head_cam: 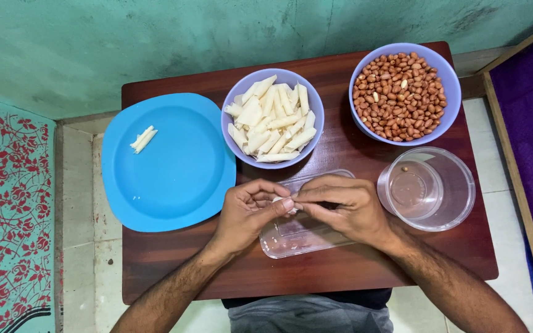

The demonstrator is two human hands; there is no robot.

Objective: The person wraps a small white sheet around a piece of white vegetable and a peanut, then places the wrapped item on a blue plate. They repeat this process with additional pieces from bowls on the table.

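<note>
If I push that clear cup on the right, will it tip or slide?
The clear cup looks like thin plastic holding one peanut, so it is probably light and would slide on the smooth table. It is wide and low, so tipping seems unlikely. It stands near the table's right edge.

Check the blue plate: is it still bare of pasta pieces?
No, a few pale pasta pieces lie together near the upper left of the blue plate.
</note>
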